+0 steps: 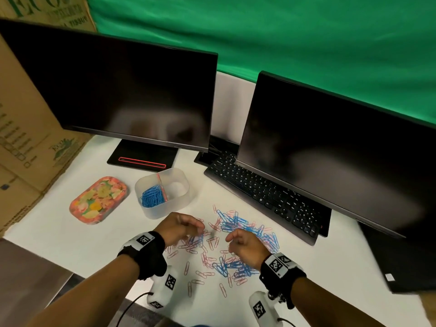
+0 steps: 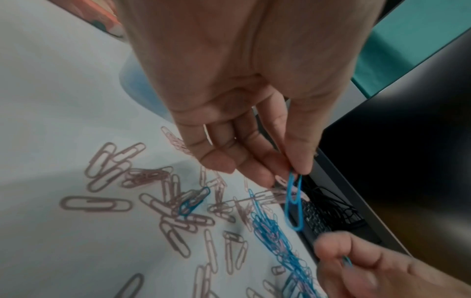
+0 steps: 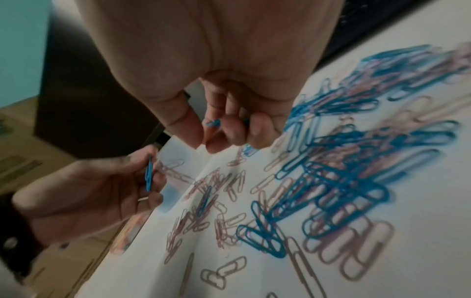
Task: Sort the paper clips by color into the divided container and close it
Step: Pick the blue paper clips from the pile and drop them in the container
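Note:
Blue and pink paper clips (image 1: 236, 241) lie mixed on the white desk. The translucent divided container (image 1: 162, 192) stands behind them, its left compartment holding blue clips (image 1: 152, 195), its right one looking bare. My left hand (image 1: 186, 228) hovers over the pile's left side and pinches one blue clip (image 2: 294, 201) between thumb and forefinger, hanging down. My right hand (image 1: 238, 241) is above the middle of the pile, fingers curled round blue clips (image 3: 213, 123) tucked in its palm, thumb and forefinger tips together.
A floral lid (image 1: 98, 200) lies left of the container. A keyboard (image 1: 264, 197) and two dark monitors (image 1: 122, 90) stand behind and to the right. Cardboard boxes (image 1: 21, 128) border the left. The desk's front edge is near my forearms.

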`<state>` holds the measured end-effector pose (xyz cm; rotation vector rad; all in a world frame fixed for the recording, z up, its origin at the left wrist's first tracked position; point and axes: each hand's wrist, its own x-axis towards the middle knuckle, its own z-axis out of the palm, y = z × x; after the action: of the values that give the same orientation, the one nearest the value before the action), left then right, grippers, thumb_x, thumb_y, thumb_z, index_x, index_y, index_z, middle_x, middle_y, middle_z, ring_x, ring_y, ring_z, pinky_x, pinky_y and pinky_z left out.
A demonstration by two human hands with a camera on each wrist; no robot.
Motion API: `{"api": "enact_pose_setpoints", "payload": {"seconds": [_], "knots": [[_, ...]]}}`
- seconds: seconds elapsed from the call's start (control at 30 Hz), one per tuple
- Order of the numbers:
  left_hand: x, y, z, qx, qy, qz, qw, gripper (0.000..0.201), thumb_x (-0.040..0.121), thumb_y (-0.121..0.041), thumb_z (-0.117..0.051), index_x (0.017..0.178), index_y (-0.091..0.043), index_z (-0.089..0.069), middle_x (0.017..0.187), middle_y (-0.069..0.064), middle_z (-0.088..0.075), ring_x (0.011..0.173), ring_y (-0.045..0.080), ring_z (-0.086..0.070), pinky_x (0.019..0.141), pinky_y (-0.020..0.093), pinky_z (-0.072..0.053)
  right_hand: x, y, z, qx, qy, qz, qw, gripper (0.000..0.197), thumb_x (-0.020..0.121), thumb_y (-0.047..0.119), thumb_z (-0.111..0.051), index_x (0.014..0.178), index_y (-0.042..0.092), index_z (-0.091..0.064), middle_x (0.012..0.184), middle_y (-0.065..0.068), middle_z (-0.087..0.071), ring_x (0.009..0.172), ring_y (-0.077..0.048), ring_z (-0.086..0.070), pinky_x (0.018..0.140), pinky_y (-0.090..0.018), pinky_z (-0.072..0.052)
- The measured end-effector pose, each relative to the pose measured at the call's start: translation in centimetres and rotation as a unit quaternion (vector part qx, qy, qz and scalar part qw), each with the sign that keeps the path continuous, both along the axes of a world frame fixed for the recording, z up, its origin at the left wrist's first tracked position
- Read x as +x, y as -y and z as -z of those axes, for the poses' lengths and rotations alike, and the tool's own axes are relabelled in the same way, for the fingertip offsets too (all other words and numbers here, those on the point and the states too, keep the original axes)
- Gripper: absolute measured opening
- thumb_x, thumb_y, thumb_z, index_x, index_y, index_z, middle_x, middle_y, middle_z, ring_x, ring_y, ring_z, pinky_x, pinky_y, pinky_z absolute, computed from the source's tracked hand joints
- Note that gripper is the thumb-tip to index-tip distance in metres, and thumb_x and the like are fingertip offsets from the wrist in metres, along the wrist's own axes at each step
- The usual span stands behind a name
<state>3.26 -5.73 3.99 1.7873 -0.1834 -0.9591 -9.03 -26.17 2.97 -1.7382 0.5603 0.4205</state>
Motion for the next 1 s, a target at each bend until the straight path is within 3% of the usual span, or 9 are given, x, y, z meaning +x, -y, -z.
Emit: {"api": "enact_pose_setpoints", "payload": {"seconds": [0.07, 0.17, 0.27, 0.4, 0.47, 0.53, 0.67, 0.9, 1.0], "knots": [[-0.3, 0.3, -0.4, -0.012, -0.011, -0.007, 1.0, 0.017, 0.08, 0.001, -0.069, 0.091, -0.009, -0.077, 0.082, 0.004, -0.075, 0.064, 0.005, -0.063, 0.063, 0.021, -0.049, 0.3, -0.8, -0.2, -0.029, 0.043, -0.021, 0.998, 0.014, 0.083, 0.012, -0.068, 0.088, 0.026, -0.066, 0.068, 0.006, -0.056, 0.063, -0.008, -0.053, 0.072, -0.026, -0.045], [-0.9, 0.8, -1.1, -0.039, -0.018, -0.014, 0.999, 0.015, 0.08, 0.001, -0.07, 0.09, -0.007, -0.077, 0.084, 0.012, -0.073, 0.064, 0.01, -0.058, 0.06, 0.02, -0.046, 1.2, -1.9, -0.8, -0.026, 0.091, -0.027, 0.995, 0.014, 0.078, 0.026, -0.074, 0.091, 0.029, -0.071, 0.081, -0.002, -0.064, 0.075, -0.009, -0.056, 0.08, -0.03, -0.049], [-1.5, 1.1, -1.6, -0.061, -0.022, -0.011, 0.998, 0.013, 0.079, -0.002, -0.072, 0.089, -0.009, -0.078, 0.081, 0.012, -0.072, 0.063, 0.009, -0.055, 0.062, 0.022, -0.044, 1.8, -2.4, -1.3, -0.044, 0.121, -0.041, 0.991, 0.016, 0.071, 0.04, -0.071, 0.086, 0.033, -0.072, 0.087, -0.004, -0.071, 0.075, -0.009, -0.058, 0.081, -0.036, -0.051], [-1.8, 1.3, -2.0, -0.085, -0.029, -0.033, 0.995, 0.013, 0.079, -0.003, -0.072, 0.092, -0.004, -0.076, 0.071, 0.007, -0.071, 0.059, 0.008, -0.056, 0.061, 0.021, -0.045, 2.0, -2.4, -1.2, -0.078, 0.12, -0.062, 0.988, 0.014, 0.067, 0.047, -0.063, 0.074, 0.036, -0.071, 0.086, -0.003, -0.073, 0.082, -0.026, -0.064, 0.086, -0.043, -0.05], [-1.9, 1.3, -2.0, -0.093, -0.034, -0.047, 0.994, 0.013, 0.08, -0.003, -0.071, 0.093, -0.003, -0.075, 0.071, 0.006, -0.071, 0.059, 0.009, -0.057, 0.061, 0.022, -0.045, 2.0, -2.3, -1.2, -0.088, 0.121, -0.078, 0.986, 0.012, 0.07, 0.044, -0.062, 0.072, 0.036, -0.07, 0.085, -0.006, -0.072, 0.078, -0.02, -0.062, 0.086, -0.044, -0.05], [-2.0, 1.4, -2.0, -0.098, -0.037, -0.061, 0.993, 0.014, 0.081, -0.003, -0.071, 0.094, -0.003, -0.075, 0.073, 0.006, -0.072, 0.06, 0.009, -0.06, 0.062, 0.022, -0.046, 2.0, -2.2, -1.4, -0.099, 0.12, -0.084, 0.984, 0.008, 0.077, 0.035, -0.063, 0.071, 0.036, -0.069, 0.081, -0.003, -0.072, 0.071, -0.012, -0.056, 0.078, -0.04, -0.05], [-1.7, 1.4, -1.9, -0.103, -0.043, -0.091, 0.99, 0.014, 0.081, -0.004, -0.071, 0.094, -0.005, -0.075, 0.081, 0.01, -0.073, 0.069, 0.012, -0.066, 0.07, 0.027, -0.047, 2.0, -1.5, -1.2, -0.134, 0.118, -0.098, 0.979, 0.023, 0.088, 0.018, -0.063, 0.07, 0.033, -0.062, 0.063, 0.017, -0.061, 0.058, 0.006, -0.049, 0.064, -0.014, -0.04], [-0.9, 0.6, -1.8, -0.152, -0.086, -0.166, 0.97, 0.013, 0.089, -0.001, -0.059, 0.094, -0.006, -0.07, 0.079, 0.008, -0.068, 0.075, 0.024, -0.069, 0.072, 0.032, -0.052, 2.7, -0.3, -0.8, -0.193, 0.101, -0.091, 0.972, 0.014, 0.091, 0.018, -0.059, 0.091, 0.013, -0.072, 0.077, 0.011, -0.06, 0.068, 0.0, -0.051, 0.059, -0.001, -0.035], [-0.6, -0.1, -1.6, -0.156, -0.114, -0.201, 0.96, 0.016, 0.091, 0.002, -0.053, 0.098, -0.004, -0.066, 0.086, 0.014, -0.064, 0.08, 0.03, -0.072, 0.075, 0.034, -0.052, 2.9, -0.1, -0.6, -0.199, 0.078, -0.082, 0.973, 0.014, 0.091, 0.019, -0.059, 0.093, 0.014, -0.072, 0.081, 0.006, -0.061, 0.071, -0.005, -0.053, 0.062, -0.009, -0.038]]}}
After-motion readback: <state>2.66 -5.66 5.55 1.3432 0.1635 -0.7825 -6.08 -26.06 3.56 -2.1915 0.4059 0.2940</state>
